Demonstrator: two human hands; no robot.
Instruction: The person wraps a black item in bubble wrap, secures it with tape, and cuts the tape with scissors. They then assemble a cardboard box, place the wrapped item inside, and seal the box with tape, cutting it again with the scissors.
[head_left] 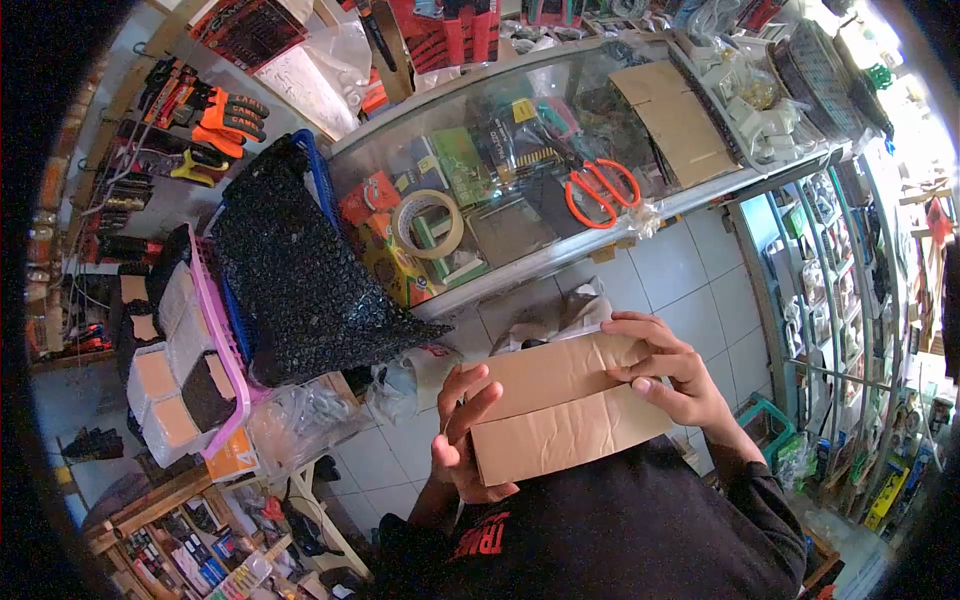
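Observation:
A piece of brown cardboard, folded along a lengthwise crease, is held in front of the dark shirt. My left hand grips its left end, with fingers at the edge and over the front. At the upper right, my right hand has its fingertips on the cardboard near the fold. Beyond the hands, scissors with orange handles and a roll of tape lie on the glass counter. A flat cardboard sheet rests farther right on the counter.
The glass display counter runs across the view ahead. Black bubble wrap covers a blue basket at left, beside a pink basket of boxes. Glass shelves stand at right. Wooden trays sit at lower left.

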